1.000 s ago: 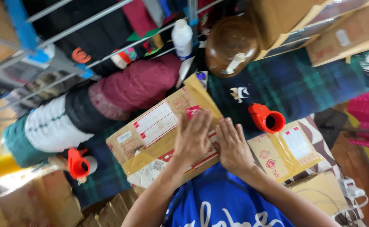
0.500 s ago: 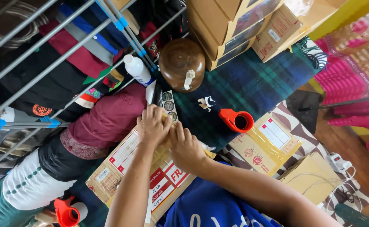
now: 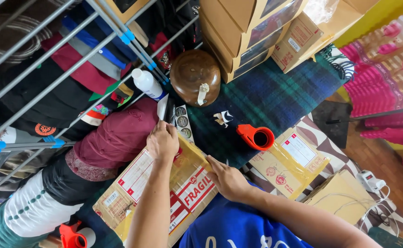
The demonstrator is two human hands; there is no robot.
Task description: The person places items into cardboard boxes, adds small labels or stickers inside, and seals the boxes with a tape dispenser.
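Head view: on the cardboard box (image 3: 164, 193), lying beside the orange tape dispenser (image 3: 256, 137), the left hand (image 3: 163, 141) grips the far edge while the right hand (image 3: 228, 178) lies flat, open, pressing tape best smoothed firmly outward.

We see the scene under soft, even daylight that is bright overall, with no single strong source we can place. Shadows are faint: only thin, diffuse ones sit under the left hand (image 3: 163, 141) and the right hand (image 3: 228, 178) on the cardboard box (image 3: 158, 193). Clear tape on that box and on the flat parcel (image 3: 289, 160) throws pale glare, and the brown glossy helmet (image 3: 195, 76) carries a dull highlight. The pink cloth (image 3: 385, 82) at the right edge is smeared and soft. The grey rack bars (image 3: 50, 59) splay outward, showing wide-angle stretch towards the corners. The centre stays sharp.
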